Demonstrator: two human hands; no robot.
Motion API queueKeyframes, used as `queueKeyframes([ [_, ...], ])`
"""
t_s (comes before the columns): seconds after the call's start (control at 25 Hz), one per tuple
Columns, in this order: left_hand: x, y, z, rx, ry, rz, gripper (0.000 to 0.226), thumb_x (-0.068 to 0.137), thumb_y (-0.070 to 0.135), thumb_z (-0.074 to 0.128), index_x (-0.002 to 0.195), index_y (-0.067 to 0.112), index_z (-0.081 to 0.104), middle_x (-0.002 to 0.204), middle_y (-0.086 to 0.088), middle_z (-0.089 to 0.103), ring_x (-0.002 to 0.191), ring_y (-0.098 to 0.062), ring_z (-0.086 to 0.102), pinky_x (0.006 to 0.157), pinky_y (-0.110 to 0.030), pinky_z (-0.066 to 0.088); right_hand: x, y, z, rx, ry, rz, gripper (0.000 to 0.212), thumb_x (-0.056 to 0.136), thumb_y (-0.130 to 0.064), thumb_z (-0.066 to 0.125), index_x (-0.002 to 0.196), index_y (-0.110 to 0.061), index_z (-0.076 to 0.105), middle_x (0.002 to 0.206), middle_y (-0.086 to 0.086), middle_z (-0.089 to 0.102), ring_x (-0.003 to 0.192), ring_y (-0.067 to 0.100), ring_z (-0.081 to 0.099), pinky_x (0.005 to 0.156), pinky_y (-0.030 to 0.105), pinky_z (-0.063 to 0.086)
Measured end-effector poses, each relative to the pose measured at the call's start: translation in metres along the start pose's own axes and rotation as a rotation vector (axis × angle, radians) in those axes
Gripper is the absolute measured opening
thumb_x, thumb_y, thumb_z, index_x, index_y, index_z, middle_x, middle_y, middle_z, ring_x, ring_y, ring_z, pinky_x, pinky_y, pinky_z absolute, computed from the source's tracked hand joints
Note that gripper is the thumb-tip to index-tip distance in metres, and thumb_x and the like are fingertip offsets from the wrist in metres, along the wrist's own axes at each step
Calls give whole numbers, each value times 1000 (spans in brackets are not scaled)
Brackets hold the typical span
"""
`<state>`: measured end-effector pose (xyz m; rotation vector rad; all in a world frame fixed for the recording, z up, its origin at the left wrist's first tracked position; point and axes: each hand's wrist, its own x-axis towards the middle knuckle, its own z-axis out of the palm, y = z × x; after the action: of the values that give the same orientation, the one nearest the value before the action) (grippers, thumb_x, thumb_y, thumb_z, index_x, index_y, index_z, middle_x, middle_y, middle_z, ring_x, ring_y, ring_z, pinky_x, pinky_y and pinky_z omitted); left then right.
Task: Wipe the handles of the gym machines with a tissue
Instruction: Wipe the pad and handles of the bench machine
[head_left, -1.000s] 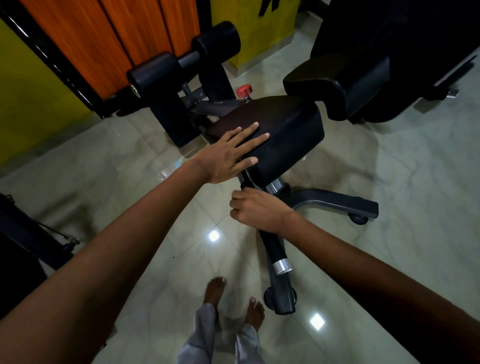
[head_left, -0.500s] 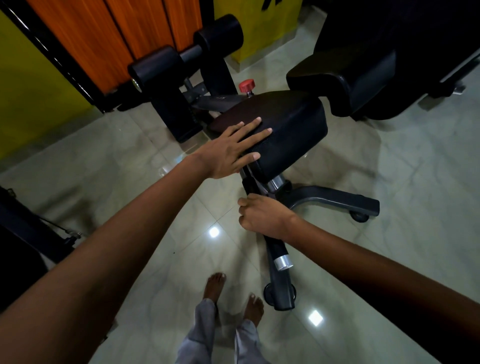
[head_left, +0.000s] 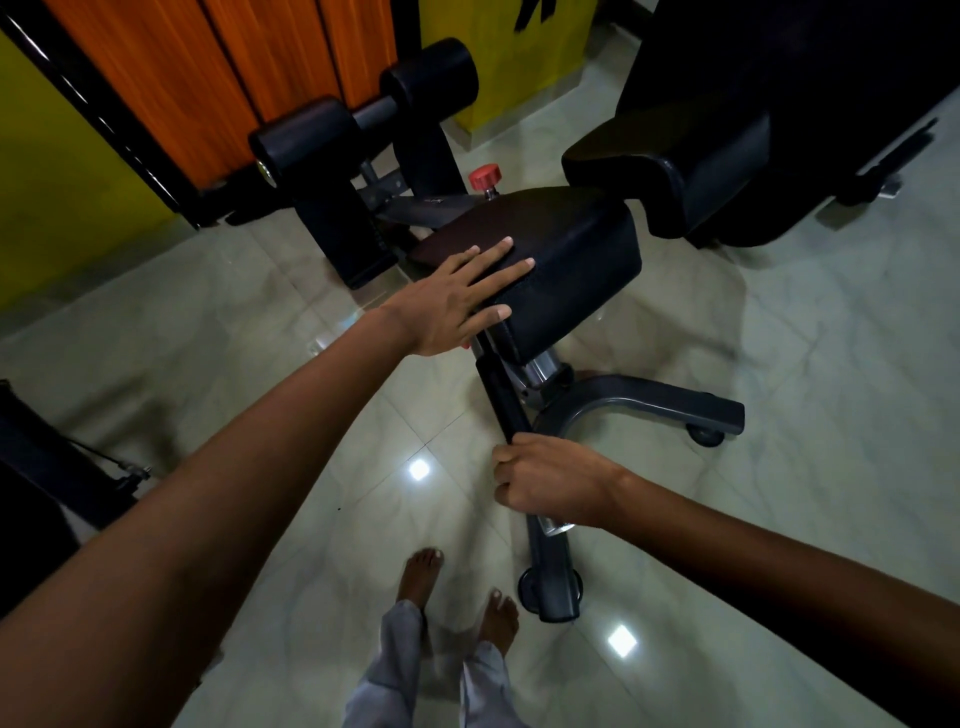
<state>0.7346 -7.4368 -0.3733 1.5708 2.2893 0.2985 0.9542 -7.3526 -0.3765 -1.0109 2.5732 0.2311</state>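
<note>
handle (head_left: 503, 395): black, slim bar, slanting down from under the seat's (head_left: 566, 260) near corner toward the floor
handle end: silver collar (head_left: 555, 526), just below the grip
grasp: right hand (head_left: 550, 480) curled round its lower part
tissue: not visible, perhaps inside the fist

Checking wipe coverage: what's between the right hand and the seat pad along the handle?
Head view: only bare black handle between the right hand and seat pad; no tissue visible.

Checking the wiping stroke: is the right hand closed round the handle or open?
Closed: the right hand curls its fingers round the black handle; no tissue shows.
</note>
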Motion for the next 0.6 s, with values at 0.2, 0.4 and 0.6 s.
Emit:
queueKeyframes([
  [0.2,-4,11,-7,-15,-33,-44,60,100,48,29,150,40,-3,161,2,-10,147,-31,-2,116,-43,10,-21,7,-3,708,174,311,26,77,0,65,87,-22,71,92,-4,69,88,12,60,79,28,50],
  [0.4,-23,27,-31,-210,62,-137,59,95,30,55,148,20,31,154,-10,29,138,-28,33,111,-33,25,-44,49,-38,761,560,689,27,83,0,57,101,-15,70,98,3,70,88,16,64,79,29,52],
  [0.6,-77,31,-90,-362,254,-315,47,93,24,61,136,10,48,135,-8,52,121,-23,51,95,-26,40,-49,89,-97,688,761,853,25,84,1,51,94,-13,69,88,6,69,80,23,63,67,30,47],
])
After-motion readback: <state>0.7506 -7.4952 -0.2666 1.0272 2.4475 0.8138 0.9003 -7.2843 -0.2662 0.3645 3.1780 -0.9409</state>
